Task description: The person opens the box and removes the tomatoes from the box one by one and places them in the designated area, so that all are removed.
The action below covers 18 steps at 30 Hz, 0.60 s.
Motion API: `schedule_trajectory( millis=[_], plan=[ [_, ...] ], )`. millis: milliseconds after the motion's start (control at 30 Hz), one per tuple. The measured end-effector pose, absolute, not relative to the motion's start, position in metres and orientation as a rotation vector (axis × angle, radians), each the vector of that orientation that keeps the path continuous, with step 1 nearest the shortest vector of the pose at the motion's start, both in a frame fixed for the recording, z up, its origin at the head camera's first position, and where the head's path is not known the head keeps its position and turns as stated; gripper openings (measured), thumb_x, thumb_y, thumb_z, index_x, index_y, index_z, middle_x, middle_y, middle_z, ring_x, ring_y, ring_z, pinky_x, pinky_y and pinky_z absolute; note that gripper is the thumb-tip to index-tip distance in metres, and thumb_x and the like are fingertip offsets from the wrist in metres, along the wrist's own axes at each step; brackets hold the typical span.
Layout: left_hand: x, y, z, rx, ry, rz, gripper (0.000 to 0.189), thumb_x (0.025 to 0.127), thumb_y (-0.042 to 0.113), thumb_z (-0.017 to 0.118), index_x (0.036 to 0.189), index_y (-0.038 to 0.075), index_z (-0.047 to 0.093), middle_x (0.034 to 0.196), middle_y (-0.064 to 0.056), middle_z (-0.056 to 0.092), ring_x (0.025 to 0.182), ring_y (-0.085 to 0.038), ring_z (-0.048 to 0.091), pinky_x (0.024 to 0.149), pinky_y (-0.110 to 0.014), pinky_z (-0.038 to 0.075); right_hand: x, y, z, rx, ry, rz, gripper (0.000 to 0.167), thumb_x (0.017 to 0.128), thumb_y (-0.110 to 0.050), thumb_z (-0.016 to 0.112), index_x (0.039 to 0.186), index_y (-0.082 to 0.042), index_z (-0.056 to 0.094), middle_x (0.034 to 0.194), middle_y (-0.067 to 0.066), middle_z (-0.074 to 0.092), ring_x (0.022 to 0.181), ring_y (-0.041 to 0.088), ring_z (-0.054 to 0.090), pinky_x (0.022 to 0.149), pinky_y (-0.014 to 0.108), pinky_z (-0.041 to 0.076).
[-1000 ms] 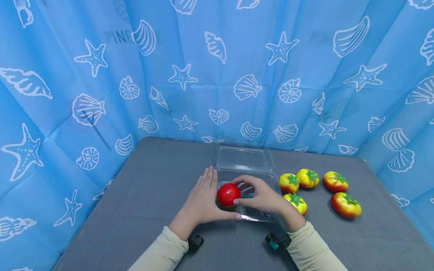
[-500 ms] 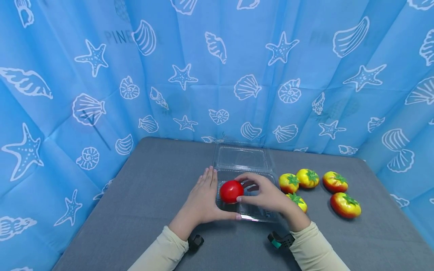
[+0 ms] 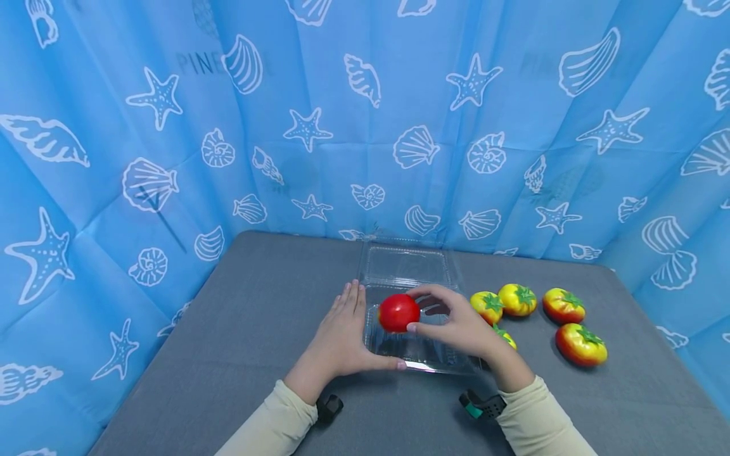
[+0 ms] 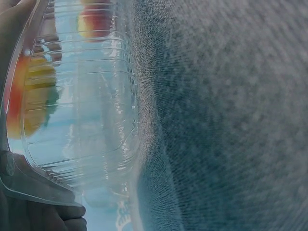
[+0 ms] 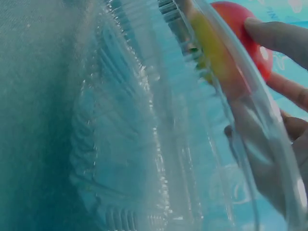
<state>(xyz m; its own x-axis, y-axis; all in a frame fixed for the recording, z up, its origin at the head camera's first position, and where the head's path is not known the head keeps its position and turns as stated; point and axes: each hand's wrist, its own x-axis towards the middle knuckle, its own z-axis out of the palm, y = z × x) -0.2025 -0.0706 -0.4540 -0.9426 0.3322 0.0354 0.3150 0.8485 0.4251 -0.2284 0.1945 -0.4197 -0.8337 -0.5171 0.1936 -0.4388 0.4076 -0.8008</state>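
Observation:
My right hand (image 3: 453, 326) pinches a red tomato (image 3: 398, 314) between thumb and fingers, over the tray of a clear plastic clamshell box (image 3: 412, 366). The tomato's red end faces up; in the left wrist view, its yellow lower half and green leaves show through the box wall (image 4: 103, 110). My left hand (image 3: 336, 345) lies along the box's left side, its fingers straight and together, with the thumb along the front rim. In the right wrist view, thumb and fingers rest against the tomato (image 5: 236, 24) above the box rim (image 5: 269, 96).
Several yellow-and-red tomatoes with green leaves (image 3: 518, 301) sit to the right of the box, one partly behind my right forearm. The box lid (image 3: 407, 266) lies open toward the back. A blue curtain (image 3: 365, 126) with white shells stands behind the grey table (image 3: 274, 285).
My right hand has moved the tomato to the right and a little up, away from my left fingers. The left hand and the box have stayed in place.

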Motion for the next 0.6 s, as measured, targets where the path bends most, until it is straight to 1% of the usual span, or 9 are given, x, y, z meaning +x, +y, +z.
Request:
schedule_trajectory(
  millis=[200,367,600],
  plan=[
    [-0.203,-0.070,-0.454,0.517,2.979,0.678,0.146,0.065,0.096,0.067,0.171,0.009,0.016,0.180,-0.010,0.011,0.168,-0.033,0.008,0.132,-0.054,0.023,-0.226,0.200,-0.417,-0.858,2.623,-1.448,0.051,0.091,-0.022,0.085,0.137,-0.021,0.064,0.136,0.003,0.069,0.116,0.028,0.068,0.097,0.040,0.062],
    [-0.202,-0.069,-0.453,0.524,2.976,0.685,0.145,0.066,0.094,0.068,0.171,0.009,0.016,0.180,-0.010,0.011,0.168,-0.033,0.008,0.132,-0.054,0.024,-0.224,0.207,-0.415,-0.826,2.655,-1.458,0.052,0.091,-0.023,0.085,0.139,-0.020,0.063,0.138,0.004,0.068,0.118,0.031,0.068,0.098,0.039,0.061],
    [-0.202,-0.070,-0.453,0.527,2.986,0.678,0.145,0.066,0.095,0.067,0.171,0.008,0.017,0.180,-0.012,0.012,0.167,-0.034,0.009,0.132,-0.054,0.023,-0.220,0.219,-0.417,-0.758,2.691,-1.446,0.055,0.089,-0.023,0.087,0.139,-0.022,0.063,0.138,0.002,0.068,0.117,0.025,0.068,0.098,0.039,0.062]
  ],
)
